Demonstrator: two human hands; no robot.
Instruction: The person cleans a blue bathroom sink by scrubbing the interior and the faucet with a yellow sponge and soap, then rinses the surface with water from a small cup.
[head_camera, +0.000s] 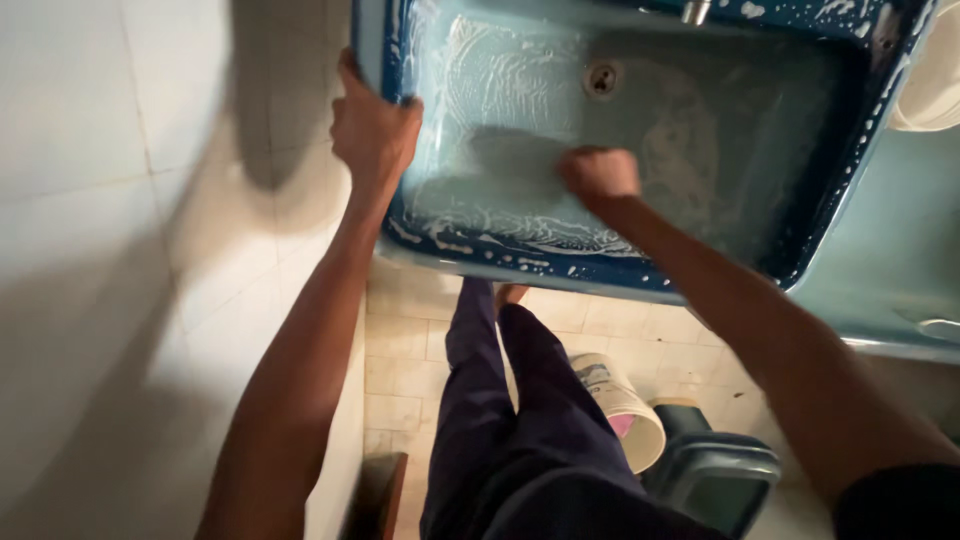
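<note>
Head view: blue glazed sink (840, 180), rectangular, long axis left to right, its basin streaked with white suds. Left hand (372, 125) clamps the left rim. Right hand (600, 175) is fisted against the soapy near wall; whatever it holds is hidden. Pale floor tiles (420, 360), bucket (625, 410) below.

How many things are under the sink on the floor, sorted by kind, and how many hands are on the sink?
Hands on the blue sink: 2, left hand gripping the rim, right hand fisted inside the soapy basin
Pale bucket: 1
Dark lidded bin: 1
Total: 4
</note>
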